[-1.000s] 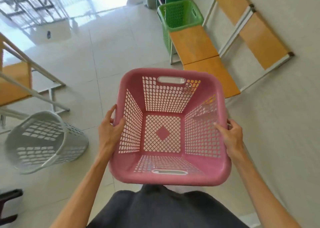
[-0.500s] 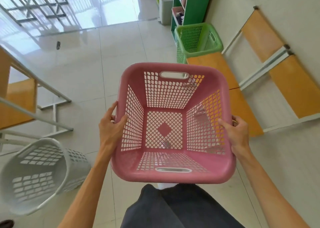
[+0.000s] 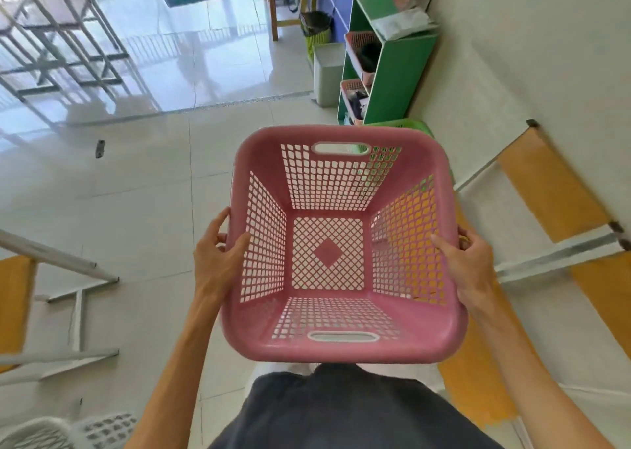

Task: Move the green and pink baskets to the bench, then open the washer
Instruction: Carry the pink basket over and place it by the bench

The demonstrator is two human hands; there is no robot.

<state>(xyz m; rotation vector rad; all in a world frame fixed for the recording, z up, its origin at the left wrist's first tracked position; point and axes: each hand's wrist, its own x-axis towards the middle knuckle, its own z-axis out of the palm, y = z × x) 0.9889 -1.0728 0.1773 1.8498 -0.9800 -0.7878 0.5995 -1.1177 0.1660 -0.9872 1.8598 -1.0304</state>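
Both hands clamp the pink basket (image 3: 341,244) by its side rims, the left hand (image 3: 218,254) at centre-left of the frame with its thumb hooked inside the wall and fingers curled under the lip, the right hand (image 3: 467,261) mirrored at centre-right. Gripping opposite sides at mid-length likely keeps the empty basket level and clear of the person's legs; its open mouth faces the camera and nothing lies inside. It is carried in the air in the middle of the frame, its right wall over the orange seat of the bench (image 3: 478,401), which runs along the wall on the right side of the picture. Orange shows through the lattice of that right wall, which suggests the basket is already partly above the seat and only needs shifting right and lowering. The green basket (image 3: 415,126) is mostly hidden behind the pink one's far rim, just above centre; only a strip of its edge shows, so whether it rests on the bench cannot be told for certain. A green shelf unit (image 3: 392,80) stands beyond it at upper right, and a white basket (image 3: 99,430) peeks in at the lower left corner. No washer is in view, so that last step appears not yet begun.
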